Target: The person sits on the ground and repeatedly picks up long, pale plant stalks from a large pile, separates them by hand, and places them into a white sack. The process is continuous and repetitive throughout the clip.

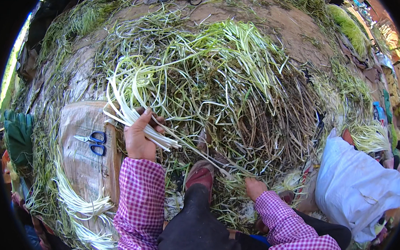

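Observation:
My left hand (pixel 143 130) is closed around a bundle of long, pale, blanched stalks (pixel 132 116), which look like chives or garlic shoots. Their cut white ends stick out to the right, and the greener tops curl up and away. Thin stalks (pixel 198 154) stretch from this bundle down towards my right hand (pixel 256 188), whose fingers are pinched together at their far end. Exactly what the right fingertips grip is partly hidden. Beneath both hands spreads a heap of loose green leaves and brown, dirty stalks (pixel 254 128).
Blue-handled scissors (pixel 95 142) lie on a cloth-covered block (pixel 78 173) to the left. Cleaned white bundles (pixel 87 205) rest by its near end. A stuffed white sack (pixel 356 187) stands at right. My shoe (pixel 200 177) touches the heap's near edge.

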`<state>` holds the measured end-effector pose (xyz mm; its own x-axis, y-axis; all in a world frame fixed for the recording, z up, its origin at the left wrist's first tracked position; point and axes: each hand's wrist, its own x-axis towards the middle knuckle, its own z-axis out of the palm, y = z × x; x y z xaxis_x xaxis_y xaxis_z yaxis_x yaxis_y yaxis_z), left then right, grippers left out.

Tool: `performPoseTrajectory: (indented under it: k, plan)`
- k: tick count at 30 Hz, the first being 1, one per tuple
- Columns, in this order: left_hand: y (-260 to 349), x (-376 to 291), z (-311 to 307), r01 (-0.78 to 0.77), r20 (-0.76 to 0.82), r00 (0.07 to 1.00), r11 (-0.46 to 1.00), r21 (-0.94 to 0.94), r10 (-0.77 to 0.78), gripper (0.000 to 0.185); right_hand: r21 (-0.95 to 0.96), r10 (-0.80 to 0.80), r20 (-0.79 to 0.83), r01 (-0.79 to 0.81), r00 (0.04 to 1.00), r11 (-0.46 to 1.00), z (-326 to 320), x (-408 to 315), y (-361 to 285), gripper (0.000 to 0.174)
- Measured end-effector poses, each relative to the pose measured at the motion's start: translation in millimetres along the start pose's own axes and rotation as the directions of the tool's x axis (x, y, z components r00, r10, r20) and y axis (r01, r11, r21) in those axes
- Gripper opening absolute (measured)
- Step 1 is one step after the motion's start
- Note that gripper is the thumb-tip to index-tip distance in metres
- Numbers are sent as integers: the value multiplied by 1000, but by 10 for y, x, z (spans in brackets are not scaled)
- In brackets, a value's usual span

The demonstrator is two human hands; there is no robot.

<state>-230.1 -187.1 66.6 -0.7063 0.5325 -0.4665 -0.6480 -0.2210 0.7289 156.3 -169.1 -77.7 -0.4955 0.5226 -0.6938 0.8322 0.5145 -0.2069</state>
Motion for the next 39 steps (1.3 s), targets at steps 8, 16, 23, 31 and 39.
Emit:
performPoseTrajectory:
  k: [8,16,23,31,39]
  plan:
    - [146,65,192,16,36,999,999,-37,-15,23,-132,-29,198,56,980,990,-290,57,-44,22]
    - [333,116,397,43,107,994,992,-116,-30,18,-139,-72,188,99,980,985,-260,61,-14,24]
    - [286,113,484,49,142,989,995,-85,-37,19,245,-132,70,111,989,963,-755,206,-259,29]
    - [79,52,581,43,115,992,999,9,-44,23,983,-271,123,-80,955,167,-938,102,-962,21]
    - [-275,-541,383,-15,183,983,976,216,-26,21,997,-343,-33,8,939,-74,-1083,-201,-1146,20]
